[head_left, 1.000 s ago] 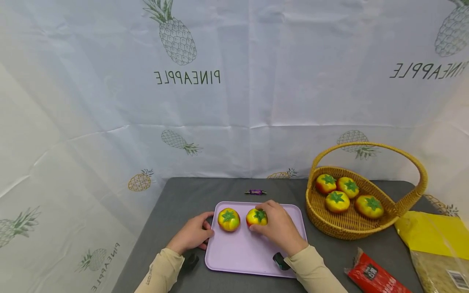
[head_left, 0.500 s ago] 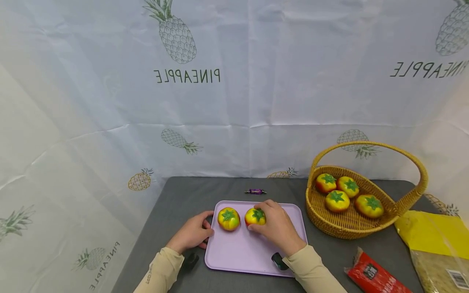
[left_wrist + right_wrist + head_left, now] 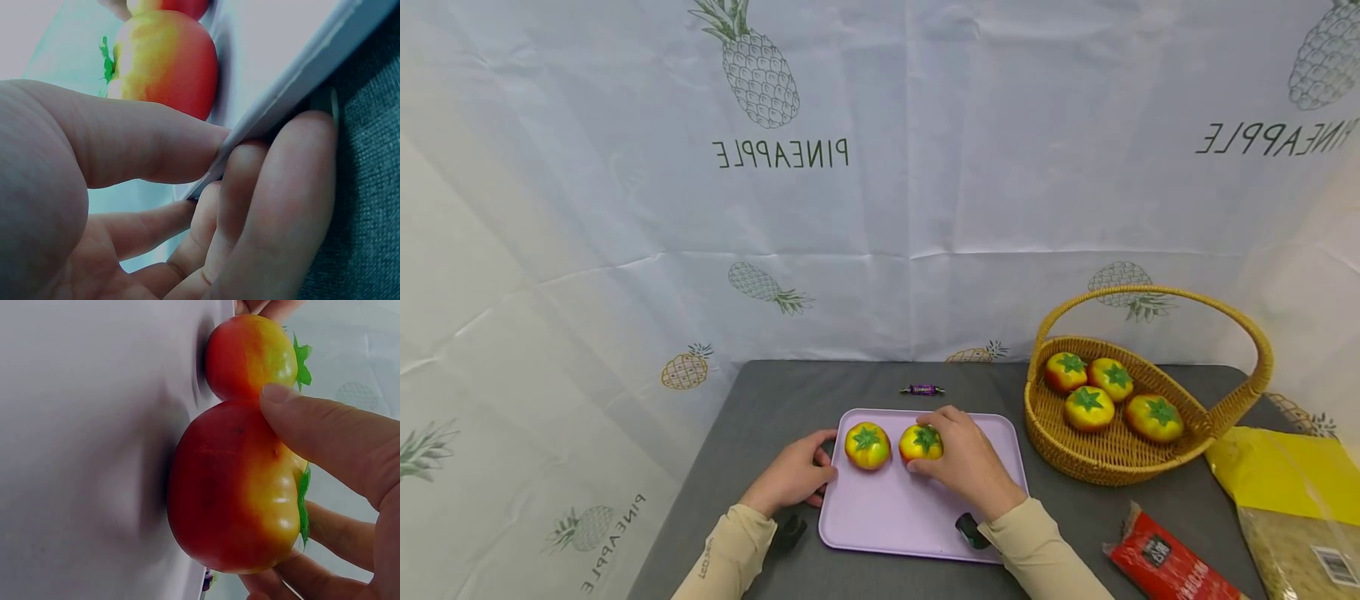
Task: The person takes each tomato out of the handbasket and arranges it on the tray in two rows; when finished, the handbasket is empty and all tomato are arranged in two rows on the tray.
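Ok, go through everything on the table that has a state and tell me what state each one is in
Right hand: grips the right tomato on the tray.
Left hand: pinches the tray's left edge.
Left tomato: free, upright on tray.
Basket: upright, holding four tomatoes.
Purple candy: wrapped, behind tray.
Red packet: lying flat.

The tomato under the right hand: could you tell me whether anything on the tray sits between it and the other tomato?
Nothing visible does. The right hand grips its tomato on the purple tray; only bare tray separates it from the other tomato.
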The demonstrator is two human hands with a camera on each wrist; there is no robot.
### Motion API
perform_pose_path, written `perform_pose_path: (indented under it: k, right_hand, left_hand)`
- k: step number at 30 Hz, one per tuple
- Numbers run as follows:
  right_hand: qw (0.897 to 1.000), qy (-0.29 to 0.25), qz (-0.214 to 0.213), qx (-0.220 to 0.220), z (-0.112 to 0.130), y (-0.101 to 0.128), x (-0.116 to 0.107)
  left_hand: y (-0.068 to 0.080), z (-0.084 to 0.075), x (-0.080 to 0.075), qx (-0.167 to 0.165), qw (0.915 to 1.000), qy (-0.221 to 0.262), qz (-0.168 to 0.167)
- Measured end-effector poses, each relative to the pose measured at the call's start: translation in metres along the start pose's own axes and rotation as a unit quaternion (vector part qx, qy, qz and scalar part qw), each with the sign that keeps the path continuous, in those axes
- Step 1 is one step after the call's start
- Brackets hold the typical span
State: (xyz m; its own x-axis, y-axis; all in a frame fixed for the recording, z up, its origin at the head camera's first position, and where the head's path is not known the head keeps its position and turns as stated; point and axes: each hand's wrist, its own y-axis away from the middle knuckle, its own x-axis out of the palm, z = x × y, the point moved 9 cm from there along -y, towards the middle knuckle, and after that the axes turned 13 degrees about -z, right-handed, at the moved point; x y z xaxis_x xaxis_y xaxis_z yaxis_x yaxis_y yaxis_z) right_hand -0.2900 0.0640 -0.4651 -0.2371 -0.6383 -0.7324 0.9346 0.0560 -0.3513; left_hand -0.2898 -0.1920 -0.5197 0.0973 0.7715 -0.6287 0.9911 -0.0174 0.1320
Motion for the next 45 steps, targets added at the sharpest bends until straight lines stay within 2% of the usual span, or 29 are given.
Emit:
perform_pose_path:
  k: [17,28,32,36,39,45]
  right_hand:
    - [1.000,-0.005,-0.002,0.000,-0.010,0.002,-0.015]
    - [1.000,-0.014,-0.001,0.001,-0.008,0.005,-0.037]
    - [1.000,-0.006,-0.008,-0.013,-0.009,0.005,-0.062]
    - [0.999,0.026,-0.021,-0.036,-0.022,0.003,-0.102]
    - [0.997,0.055,-0.028,-0.042,-0.044,0.003,-0.133]
    - [0.994,0.101,-0.029,-0.014,-0.109,0.003,-0.181]
  left_hand:
    - [-0.005,-0.016,0.012,0.011,0.9998,-0.012,0.010]
    - [-0.008,-0.015,0.016,0.022,0.9996,-0.002,0.015]
    - [-0.005,-0.011,0.011,0.021,0.9997,0.006,0.008]
    - [-0.004,-0.008,0.006,0.016,0.9997,0.016,0.001]
    - [-0.003,-0.006,0.004,0.011,0.9998,0.018,-0.001]
    - [-0.002,-0.002,0.001,0.003,0.9999,0.012,-0.009]
